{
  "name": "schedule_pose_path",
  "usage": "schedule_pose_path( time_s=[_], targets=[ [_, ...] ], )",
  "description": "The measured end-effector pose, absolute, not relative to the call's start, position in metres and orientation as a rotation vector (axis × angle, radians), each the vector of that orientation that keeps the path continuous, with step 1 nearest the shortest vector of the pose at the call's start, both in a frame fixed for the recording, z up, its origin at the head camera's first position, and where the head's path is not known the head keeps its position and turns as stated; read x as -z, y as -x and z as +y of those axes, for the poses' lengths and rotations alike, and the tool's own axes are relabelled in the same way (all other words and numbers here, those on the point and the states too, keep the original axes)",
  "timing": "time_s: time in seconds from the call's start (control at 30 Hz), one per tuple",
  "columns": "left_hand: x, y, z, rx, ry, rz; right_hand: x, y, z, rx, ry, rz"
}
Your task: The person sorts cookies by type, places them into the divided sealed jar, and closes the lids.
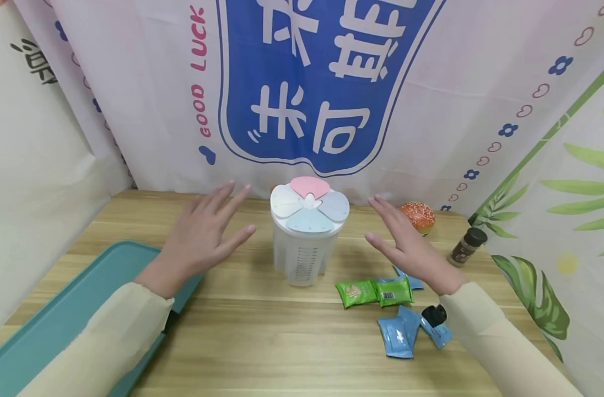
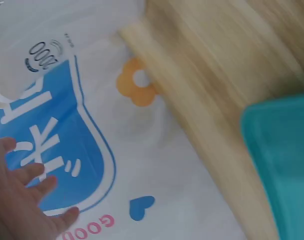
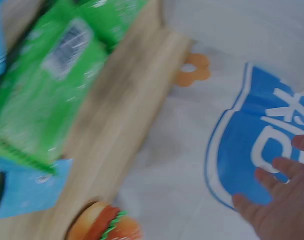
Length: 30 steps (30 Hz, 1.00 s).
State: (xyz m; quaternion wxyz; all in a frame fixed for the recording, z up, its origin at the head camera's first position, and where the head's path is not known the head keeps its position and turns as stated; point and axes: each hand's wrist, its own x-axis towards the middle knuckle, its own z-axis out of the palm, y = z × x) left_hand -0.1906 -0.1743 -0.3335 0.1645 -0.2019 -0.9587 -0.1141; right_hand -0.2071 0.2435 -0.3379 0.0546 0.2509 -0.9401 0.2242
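- The left hand (image 1: 203, 237) is held raised to the left of the lidded container, its fingers extended and its thumb set apart; nothing is gripped by it.
- The right hand (image 1: 413, 248) is held likewise to the container's right, opened out with the thumb apart, and nothing is grasped.
- The lidded container (image 1: 307, 256) is stood upright on the wooden table (image 1: 262, 342) between the two hands, with a gap left on each side. Its top is covered by petal-shaped flaps in pink, white and pale blue.
- To the container's near right, two green packets (image 1: 356, 292) are laid end to end, a blue packet being partly covered by them.
- Farther to its near right, more blue packets (image 1: 395, 337) are spread, with a small black object (image 1: 434, 315) among them.
- To its far right, a burger (image 1: 418, 216) is partly hidden by the right hand, and a black-capped jar (image 1: 463, 248) is placed farther out.
- To its left, a teal tray (image 1: 84, 292) is partly covered by the left sleeve (image 1: 118, 320).
- Behind it, a printed cloth (image 1: 163, 110) is hung.
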Motion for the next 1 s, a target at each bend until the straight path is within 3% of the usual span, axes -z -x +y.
schedule_pose_path(
  time_s=[0.57,1.0],
  targets=[
    [0.315,0.188,-0.122,0.812,0.896,-2.609,0.297,0.197,0.186,-0.840,-1.269,-2.396],
    [0.314,0.194,-0.107,0.803,0.919,-2.578,0.287,0.199,0.172,-0.803,-1.293,-2.480]
  ],
)
